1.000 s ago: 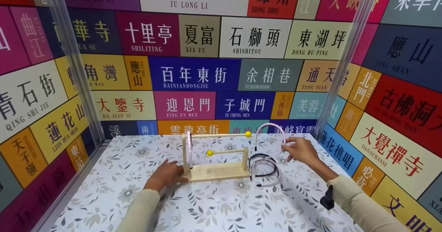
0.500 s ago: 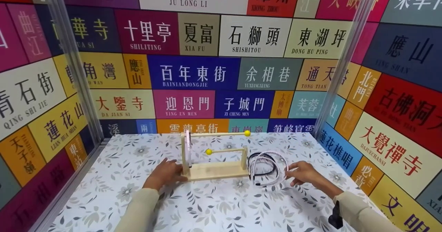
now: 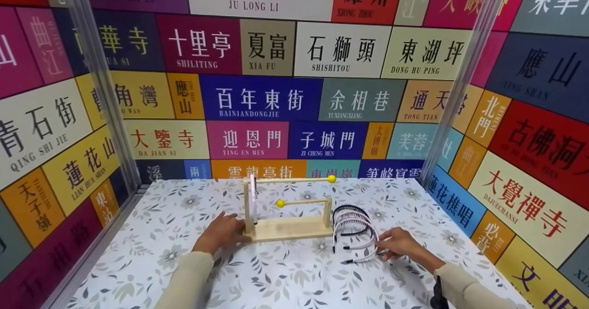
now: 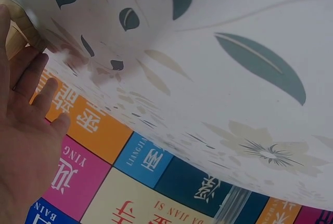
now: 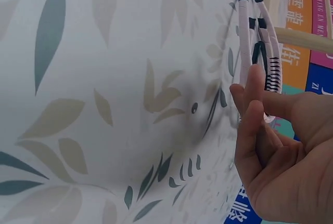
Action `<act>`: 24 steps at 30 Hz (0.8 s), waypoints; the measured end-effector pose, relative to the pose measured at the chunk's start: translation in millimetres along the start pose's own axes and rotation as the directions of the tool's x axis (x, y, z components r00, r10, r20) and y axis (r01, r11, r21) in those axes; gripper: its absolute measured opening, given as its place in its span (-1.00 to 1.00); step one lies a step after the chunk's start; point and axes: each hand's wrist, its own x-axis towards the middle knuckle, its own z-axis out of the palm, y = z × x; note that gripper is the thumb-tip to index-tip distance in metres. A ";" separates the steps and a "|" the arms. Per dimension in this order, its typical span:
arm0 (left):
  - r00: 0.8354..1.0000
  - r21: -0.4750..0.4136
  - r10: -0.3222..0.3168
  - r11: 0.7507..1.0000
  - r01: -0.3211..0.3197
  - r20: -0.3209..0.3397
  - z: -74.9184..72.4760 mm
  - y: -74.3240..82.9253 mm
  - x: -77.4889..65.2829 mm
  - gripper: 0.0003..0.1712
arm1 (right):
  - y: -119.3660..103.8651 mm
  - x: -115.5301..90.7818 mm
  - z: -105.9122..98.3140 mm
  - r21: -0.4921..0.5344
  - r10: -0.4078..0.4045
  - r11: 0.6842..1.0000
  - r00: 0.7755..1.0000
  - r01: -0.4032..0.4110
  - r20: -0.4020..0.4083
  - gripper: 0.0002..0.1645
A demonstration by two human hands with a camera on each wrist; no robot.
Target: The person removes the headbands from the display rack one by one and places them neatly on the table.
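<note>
My right hand (image 3: 396, 244) pinches a pale pink toothed headband (image 3: 368, 257) at its curved side, close over the table. Its dark tips point left. Directly behind it lie another pale headband (image 3: 370, 242) and a black headband (image 3: 346, 206), overlapping. In the right wrist view, the thumb and fingertips meet on the pale band (image 5: 243, 37). My left hand (image 3: 221, 233) grips the left end of a wooden stand (image 3: 290, 228), beside its tall post. One more pale headband (image 3: 252, 201) hangs on the upper rod near that post.
The stand's two rods end in yellow balls, the upper ball (image 3: 332, 179) facing right and the lower ball (image 3: 280, 203) facing left. A leaf-patterned cloth (image 3: 294, 281) covers the table. Sign-printed walls (image 3: 257, 97) enclose the back and both sides.
My right hand has brought the pale headband down and toward me, from raised behind the others to low in front of them. The left hand stays at the stand.
</note>
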 end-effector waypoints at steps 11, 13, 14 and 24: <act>0.999 0.011 0.038 0.999 -0.038 -0.009 0.5 -1.7 0.5 -0.46 | 3.6 0.8 -1.6 -0.078 -0.073 0.995 0.995 0.068 -0.061 -0.58; 0.998 0.023 0.064 0.998 -0.063 -0.015 -0.2 -1.1 -0.6 -0.48 | -1.0 2.3 -7.3 -0.094 -0.063 0.994 0.994 0.055 -0.092 -0.59; 0.997 0.029 0.073 0.997 -0.072 -0.016 -0.4 -0.9 -1.0 -0.48 | -4.1 3.2 -10.8 -0.109 -0.066 0.993 0.992 0.054 -0.109 -0.58; 0.999 0.021 0.032 0.999 -0.032 0.002 0.7 -1.5 0.9 -0.46 | -50.9 12.7 -37.6 -0.231 -0.171 0.963 0.975 0.136 -0.142 -0.47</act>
